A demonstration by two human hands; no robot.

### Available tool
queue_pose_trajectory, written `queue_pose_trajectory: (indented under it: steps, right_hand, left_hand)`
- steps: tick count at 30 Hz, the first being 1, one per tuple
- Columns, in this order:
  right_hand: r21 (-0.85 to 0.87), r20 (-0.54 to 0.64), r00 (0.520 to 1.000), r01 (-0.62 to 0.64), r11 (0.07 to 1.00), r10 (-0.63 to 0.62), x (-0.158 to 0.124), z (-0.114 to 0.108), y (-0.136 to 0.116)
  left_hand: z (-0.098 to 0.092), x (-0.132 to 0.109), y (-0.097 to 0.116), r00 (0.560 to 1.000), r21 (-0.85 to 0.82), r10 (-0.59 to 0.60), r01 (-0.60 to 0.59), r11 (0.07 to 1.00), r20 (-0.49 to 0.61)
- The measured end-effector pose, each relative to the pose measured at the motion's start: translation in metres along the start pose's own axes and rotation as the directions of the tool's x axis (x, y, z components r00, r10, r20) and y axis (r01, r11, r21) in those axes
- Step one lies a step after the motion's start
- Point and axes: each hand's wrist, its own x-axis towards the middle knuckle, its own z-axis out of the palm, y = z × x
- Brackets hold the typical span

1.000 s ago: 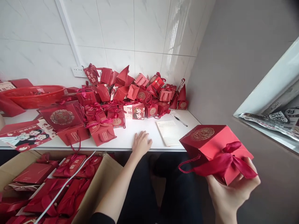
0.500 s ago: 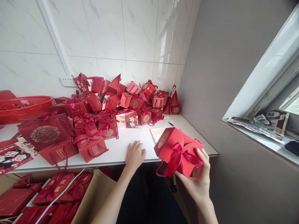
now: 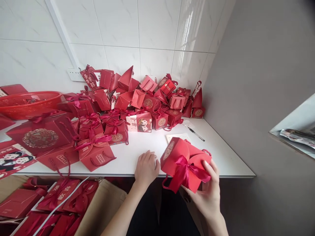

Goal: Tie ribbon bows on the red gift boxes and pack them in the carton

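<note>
A red gift box [image 3: 185,150] with a satin ribbon bow, twisted cord handles and a gold round emblem is tilted in front of me. My right hand [image 3: 209,186] grips its right side, thumb below and fingers along the edge. My left hand [image 3: 147,167] lies palm down at the front edge of the white table [image 3: 230,157], fingers stretched out and holding nothing. Just left of the gift box, it appears not to touch it. Partly hidden behind the box is a small notepad [image 3: 169,137], with a black pen [image 3: 196,133] beyond it.
Red gift boxes [image 3: 136,98] are heaped against the tiled wall, and several more [image 3: 94,150] stand at the left. A red plastic basket [image 3: 31,105] sits far left. Below the table edge, a cardboard carton [image 3: 103,206] holds more boxes. A grey wall [image 3: 246,82] borders the right.
My view has shifted, so the table's right corner and the pen show more fully. The right hand still holds the gift box, and the left hand still lies on the table.
</note>
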Motion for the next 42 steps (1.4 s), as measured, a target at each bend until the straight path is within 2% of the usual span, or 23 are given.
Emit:
queue_pose_trajectory:
  steps: [4,9,16,20,24,31,37,42]
  right_hand:
    - [0.045,0.008,0.998,-0.07,0.997,0.069,-0.006,0.002,0.011]
    - [0.078,0.041,0.991,-0.127,0.989,0.124,-0.01,0.004,0.019]
    - [0.039,0.066,0.973,-0.226,0.973,0.223,-0.016,0.007,0.024]
    - [0.032,0.102,0.968,-0.233,0.972,0.229,-0.016,0.014,0.024]
    - [0.045,0.142,0.948,-0.294,0.955,0.285,-0.015,0.022,0.027]
    - [0.073,0.194,0.941,-0.295,0.953,0.276,-0.015,0.036,0.044]
    - [0.149,0.226,0.911,-0.382,0.912,0.345,-0.009,0.045,0.049]
    - [0.199,0.246,0.897,-0.418,0.886,0.368,-0.011,0.047,0.058]
  left_hand:
    - [0.009,-0.002,-0.002,0.996,0.024,0.023,-0.021,0.999,-0.083]
    - [0.01,-0.004,-0.002,0.99,0.037,0.063,-0.059,0.998,-0.124]
    - [0.009,-0.005,0.0,0.984,0.043,0.076,-0.069,0.997,-0.162]
    - [0.008,-0.006,0.001,0.988,0.008,0.072,-0.071,0.997,-0.14]
    - [0.007,-0.007,0.001,0.989,-0.037,0.061,-0.066,0.997,-0.134]
    - [0.012,-0.01,-0.002,0.972,-0.06,0.094,-0.109,0.992,-0.214]
    - [0.016,-0.011,-0.002,0.97,-0.035,0.035,-0.045,0.998,-0.242]
    - [0.017,-0.01,-0.001,0.966,-0.043,0.028,-0.04,0.998,-0.256]
